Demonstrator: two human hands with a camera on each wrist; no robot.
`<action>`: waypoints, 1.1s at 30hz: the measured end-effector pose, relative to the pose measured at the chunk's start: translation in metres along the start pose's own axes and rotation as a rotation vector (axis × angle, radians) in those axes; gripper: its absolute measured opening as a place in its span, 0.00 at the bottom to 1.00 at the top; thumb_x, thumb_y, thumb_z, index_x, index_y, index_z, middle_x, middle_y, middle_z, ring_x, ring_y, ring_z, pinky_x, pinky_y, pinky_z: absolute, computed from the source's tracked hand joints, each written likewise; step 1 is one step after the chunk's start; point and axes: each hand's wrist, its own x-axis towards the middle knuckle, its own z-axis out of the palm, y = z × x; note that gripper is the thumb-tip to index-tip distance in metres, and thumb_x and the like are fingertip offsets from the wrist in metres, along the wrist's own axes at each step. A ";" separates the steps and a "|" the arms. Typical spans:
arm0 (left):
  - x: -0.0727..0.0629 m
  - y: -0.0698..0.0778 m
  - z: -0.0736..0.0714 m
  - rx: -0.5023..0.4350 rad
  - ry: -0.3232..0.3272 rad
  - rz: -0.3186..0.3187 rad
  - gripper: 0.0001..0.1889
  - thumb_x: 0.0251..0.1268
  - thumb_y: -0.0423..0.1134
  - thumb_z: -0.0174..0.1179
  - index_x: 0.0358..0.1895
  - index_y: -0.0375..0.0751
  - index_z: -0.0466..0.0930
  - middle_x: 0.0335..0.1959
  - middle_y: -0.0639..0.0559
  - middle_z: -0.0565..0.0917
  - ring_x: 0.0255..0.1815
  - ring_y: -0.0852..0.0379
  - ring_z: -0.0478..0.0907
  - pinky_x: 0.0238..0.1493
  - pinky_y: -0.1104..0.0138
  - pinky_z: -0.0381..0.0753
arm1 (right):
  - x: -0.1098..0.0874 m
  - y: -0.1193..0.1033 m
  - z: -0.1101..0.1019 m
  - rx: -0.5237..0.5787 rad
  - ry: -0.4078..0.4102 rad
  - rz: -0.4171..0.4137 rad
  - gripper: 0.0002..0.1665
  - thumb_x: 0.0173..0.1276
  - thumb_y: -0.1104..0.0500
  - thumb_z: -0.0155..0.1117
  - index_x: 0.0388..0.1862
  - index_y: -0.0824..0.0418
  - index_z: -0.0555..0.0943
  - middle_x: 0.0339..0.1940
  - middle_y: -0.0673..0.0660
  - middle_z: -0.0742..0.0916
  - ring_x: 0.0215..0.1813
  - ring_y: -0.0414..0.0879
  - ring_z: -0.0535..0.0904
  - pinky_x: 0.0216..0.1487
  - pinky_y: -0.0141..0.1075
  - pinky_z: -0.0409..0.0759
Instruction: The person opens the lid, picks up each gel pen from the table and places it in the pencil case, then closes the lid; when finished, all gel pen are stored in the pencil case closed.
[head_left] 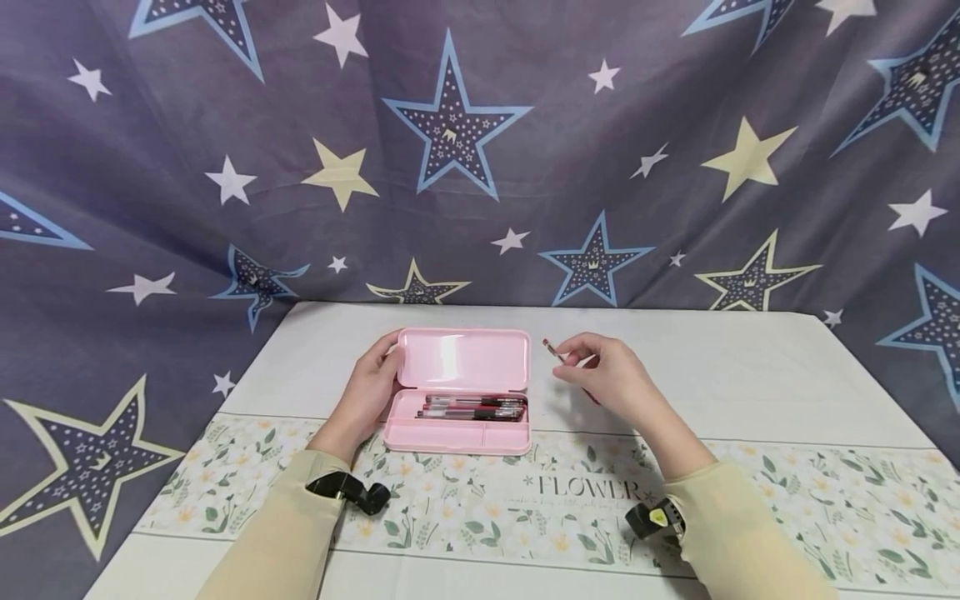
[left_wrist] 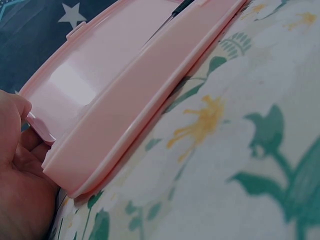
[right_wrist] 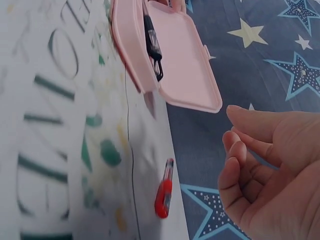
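A pink pencil case point(head_left: 433, 431) stands with its lid point(head_left: 463, 358) raised, and several pens point(head_left: 472, 412) with black and red parts lie in its back compartment. My left hand point(head_left: 372, 379) holds the lid's left edge, its thumb on the rim in the left wrist view and the other fingers partly hidden behind the case. Right of the case, my right hand point(head_left: 613, 373) hovers with loosely bent fingers over a red pen point(head_left: 552, 349). In the right wrist view that pen point(right_wrist: 167, 189) shows apart from the fingertips, against the white table, with nothing between thumb and fingers.
A white table point(head_left: 750, 375) carries a floral runner point(head_left: 525, 533) printed with FLOWER across its front. Behind it hangs a dark curtain point(head_left: 637, 192) with stars. A black camera strap is on each wrist.
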 end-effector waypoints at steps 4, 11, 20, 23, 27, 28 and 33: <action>0.000 -0.001 0.000 0.006 -0.003 -0.001 0.26 0.95 0.51 0.43 0.87 0.59 0.65 0.70 0.43 0.78 0.69 0.46 0.80 0.72 0.51 0.80 | -0.003 0.007 -0.006 -0.002 0.005 0.021 0.17 0.74 0.60 0.79 0.58 0.62 0.88 0.41 0.54 0.89 0.34 0.47 0.83 0.28 0.37 0.78; 0.000 -0.001 0.000 0.008 0.000 0.006 0.26 0.95 0.51 0.43 0.87 0.58 0.65 0.69 0.42 0.79 0.68 0.46 0.80 0.71 0.51 0.81 | -0.007 0.019 -0.013 -0.011 0.023 0.014 0.20 0.74 0.60 0.79 0.60 0.66 0.87 0.42 0.55 0.90 0.41 0.48 0.86 0.35 0.35 0.80; 0.000 -0.002 -0.001 0.002 0.005 0.011 0.26 0.95 0.49 0.43 0.87 0.56 0.65 0.69 0.41 0.79 0.67 0.46 0.81 0.68 0.53 0.83 | -0.003 0.029 -0.014 -0.019 0.027 0.037 0.21 0.73 0.60 0.80 0.60 0.67 0.87 0.42 0.56 0.90 0.43 0.51 0.86 0.38 0.37 0.80; 0.000 -0.002 -0.002 -0.001 0.005 0.013 0.25 0.95 0.49 0.43 0.86 0.56 0.66 0.68 0.41 0.79 0.67 0.45 0.81 0.68 0.54 0.83 | -0.002 0.033 -0.013 -0.021 0.025 0.057 0.21 0.74 0.60 0.79 0.60 0.67 0.87 0.42 0.57 0.89 0.44 0.52 0.86 0.38 0.39 0.80; 0.000 -0.002 -0.001 -0.002 0.003 0.012 0.25 0.95 0.49 0.43 0.86 0.56 0.66 0.68 0.40 0.79 0.66 0.45 0.81 0.67 0.54 0.83 | -0.002 0.036 -0.012 -0.021 0.021 0.082 0.21 0.74 0.59 0.79 0.61 0.67 0.86 0.43 0.58 0.89 0.46 0.53 0.86 0.39 0.40 0.80; 0.000 -0.002 -0.001 -0.002 0.002 0.012 0.25 0.95 0.49 0.43 0.86 0.56 0.66 0.68 0.39 0.79 0.66 0.45 0.81 0.67 0.54 0.83 | -0.002 0.037 -0.012 -0.021 0.020 0.087 0.21 0.75 0.59 0.79 0.61 0.67 0.86 0.43 0.58 0.89 0.47 0.54 0.86 0.39 0.40 0.80; -0.001 -0.001 0.000 -0.003 0.003 0.010 0.25 0.95 0.49 0.44 0.86 0.56 0.66 0.69 0.39 0.79 0.65 0.45 0.82 0.67 0.55 0.83 | -0.002 0.040 -0.011 -0.024 0.009 0.122 0.22 0.75 0.58 0.78 0.62 0.67 0.86 0.44 0.58 0.89 0.47 0.54 0.84 0.39 0.41 0.78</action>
